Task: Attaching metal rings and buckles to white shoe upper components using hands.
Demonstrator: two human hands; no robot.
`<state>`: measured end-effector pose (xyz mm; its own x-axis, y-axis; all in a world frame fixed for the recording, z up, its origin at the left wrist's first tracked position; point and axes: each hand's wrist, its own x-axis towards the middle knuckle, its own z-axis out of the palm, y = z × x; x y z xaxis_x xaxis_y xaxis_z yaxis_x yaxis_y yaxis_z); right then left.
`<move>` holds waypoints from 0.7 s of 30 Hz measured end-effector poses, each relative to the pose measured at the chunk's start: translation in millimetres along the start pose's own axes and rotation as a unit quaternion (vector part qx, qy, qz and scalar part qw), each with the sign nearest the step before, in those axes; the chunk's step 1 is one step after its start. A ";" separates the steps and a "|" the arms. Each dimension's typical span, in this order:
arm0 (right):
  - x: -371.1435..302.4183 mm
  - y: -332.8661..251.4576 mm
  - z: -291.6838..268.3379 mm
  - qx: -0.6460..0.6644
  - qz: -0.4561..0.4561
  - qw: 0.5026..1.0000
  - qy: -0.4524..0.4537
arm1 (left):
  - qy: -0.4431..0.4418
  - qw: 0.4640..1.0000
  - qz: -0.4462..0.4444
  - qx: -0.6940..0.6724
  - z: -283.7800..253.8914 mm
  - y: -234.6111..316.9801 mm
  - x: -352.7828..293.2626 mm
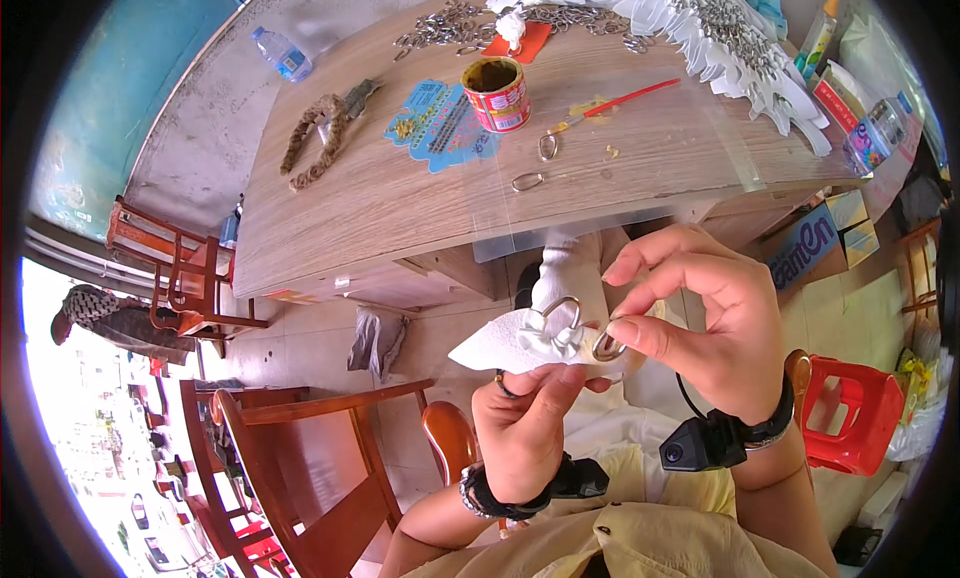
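Note:
My left hand (525,433) is closed on a white, pointed piece (500,342) that looks like leather or fabric, gripping it from below with thumb and fingers. On top of that piece sits a knotted white strap (550,338), and a metal ring (574,302) stands up from it. My right hand (722,328) pinches a second, oval metal ring (606,349) between thumb and forefinger, close beside the knot. Whether this ring touches the white piece is hard to tell. The other right fingers are curled above it.
On the table (330,218) stand an open red tin (497,103), a red-handled brush (635,96), loose rings (527,182), a blue card (430,128) and a furry brown loop (325,143). Many white pieces with rings (700,38) lie far right. Wooden chairs (330,468) and a red stool (850,413) flank me.

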<state>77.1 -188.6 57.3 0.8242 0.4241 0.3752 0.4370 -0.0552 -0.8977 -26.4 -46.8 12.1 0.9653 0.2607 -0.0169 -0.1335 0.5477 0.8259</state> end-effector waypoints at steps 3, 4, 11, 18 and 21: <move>-0.4 -0.2 -0.1 -0.004 -0.003 1.000 0.002 | 0.009 1.000 0.003 -0.010 1.3 -0.2 -1.2; -0.4 -0.4 -0.2 -0.005 -0.004 1.000 0.002 | 0.005 1.000 0.006 -0.013 0.9 -0.5 -1.1; -1.1 0.6 -0.3 -0.001 0.002 1.000 0.002 | 0.018 1.000 -0.005 -0.008 4.8 0.9 -0.7; -2.9 2.1 1.8 -0.020 -0.009 1.000 0.003 | 0.026 0.999 -0.019 -0.015 2.8 0.9 -1.8; -4.2 1.2 4.1 -0.021 -0.007 1.000 0.004 | 0.014 0.998 0.009 -0.066 -1.4 -1.7 -4.0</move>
<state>72.8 -186.8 53.7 0.8211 0.4172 0.3895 0.4627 -0.0871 -0.8822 -30.3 -47.6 10.0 0.9562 0.2922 -0.0194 -0.1810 0.6417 0.7453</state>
